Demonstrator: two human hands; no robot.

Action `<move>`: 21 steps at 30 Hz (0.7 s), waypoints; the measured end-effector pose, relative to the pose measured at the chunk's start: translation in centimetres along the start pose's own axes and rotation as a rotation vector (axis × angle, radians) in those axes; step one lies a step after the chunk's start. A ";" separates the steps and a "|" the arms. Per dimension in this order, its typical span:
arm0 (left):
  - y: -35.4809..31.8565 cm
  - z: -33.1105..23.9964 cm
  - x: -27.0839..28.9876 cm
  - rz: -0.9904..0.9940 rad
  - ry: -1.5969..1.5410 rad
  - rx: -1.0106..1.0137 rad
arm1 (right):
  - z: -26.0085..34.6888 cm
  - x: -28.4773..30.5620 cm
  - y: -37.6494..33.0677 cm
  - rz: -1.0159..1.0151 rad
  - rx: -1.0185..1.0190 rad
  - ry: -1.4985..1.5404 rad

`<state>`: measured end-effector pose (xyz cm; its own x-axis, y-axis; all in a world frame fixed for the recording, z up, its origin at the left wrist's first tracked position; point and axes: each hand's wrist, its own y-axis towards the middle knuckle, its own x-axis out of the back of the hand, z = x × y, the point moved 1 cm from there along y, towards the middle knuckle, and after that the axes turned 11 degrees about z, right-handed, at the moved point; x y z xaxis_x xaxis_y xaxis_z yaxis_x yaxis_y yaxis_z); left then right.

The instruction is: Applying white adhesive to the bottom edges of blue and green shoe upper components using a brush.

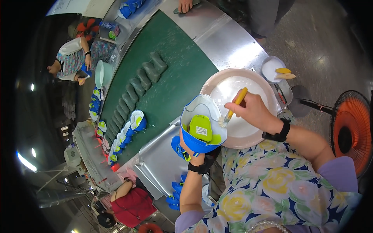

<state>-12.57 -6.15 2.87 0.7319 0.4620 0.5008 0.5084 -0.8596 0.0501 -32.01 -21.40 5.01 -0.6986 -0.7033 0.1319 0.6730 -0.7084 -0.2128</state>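
Note:
My left hand [187, 146] holds up a blue shoe upper [196, 144], its fingers wrapped around the outside. The white inner margin faces me, and a lime-green piece with a white label shows inside. In my right hand [254, 110] is a brush [236, 102] with a yellow handle, gripped between thumb and fingers. Its pale bristles are at the right edge of the upper; whether they touch it I cannot tell. Under the brush sits a wide pinkish basin [213, 79] with white liquid in it.
Dark green shoe lasts [136, 86] and blue uppers [126, 130] line the green conveyor belt [175, 42]. A small white tub [268, 70] with yellow-handled brushes stands beyond the basin. An orange fan [349, 134] is at right. Other people [132, 206] work nearby.

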 end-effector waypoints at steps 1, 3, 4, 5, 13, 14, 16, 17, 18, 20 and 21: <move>-0.2 -0.1 0.6 -0.012 0.045 -0.042 | -0.1 -0.2 -0.2 -0.025 -0.015 0.054; 0.8 -0.4 0.4 -0.013 0.088 -0.076 | -0.1 -0.5 -0.4 0.000 -0.107 0.123; 1.7 -0.9 0.3 0.003 0.235 -0.188 | -0.2 -0.6 -0.5 0.043 -0.187 0.193; 2.4 -1.4 0.3 0.016 0.383 -0.302 | -0.3 -0.7 -0.4 0.089 -0.264 0.264; 4.5 3.5 3.5 0.476 -0.710 0.539 | 0.1 1.4 1.7 0.040 0.075 0.235; 4.0 3.9 3.5 0.482 -1.264 0.838 | 0.6 1.7 2.1 0.101 0.193 0.158; 3.2 1.2 1.4 0.582 -1.232 0.870 | 0.9 1.9 2.5 0.215 0.386 0.094; 2.6 -0.1 0.2 0.682 -1.193 0.888 | 1.2 1.8 2.7 0.213 0.388 0.091; 1.8 0.3 -0.4 0.679 -1.194 0.883 | 1.9 1.2 3.1 0.279 0.555 0.076; 0.7 1.2 -1.4 0.850 -0.698 0.485 | 2.8 0.2 3.7 0.366 0.797 0.006; 0.4 1.1 -1.6 0.853 -0.701 0.483 | 2.6 -0.1 4.1 0.365 0.796 0.002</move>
<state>-13.05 -7.02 1.11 0.9265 -0.0682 -0.3702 -0.2509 -0.8451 -0.4721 -28.54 -24.44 6.66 -0.4063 -0.8948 0.1852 0.8239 -0.2711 0.4976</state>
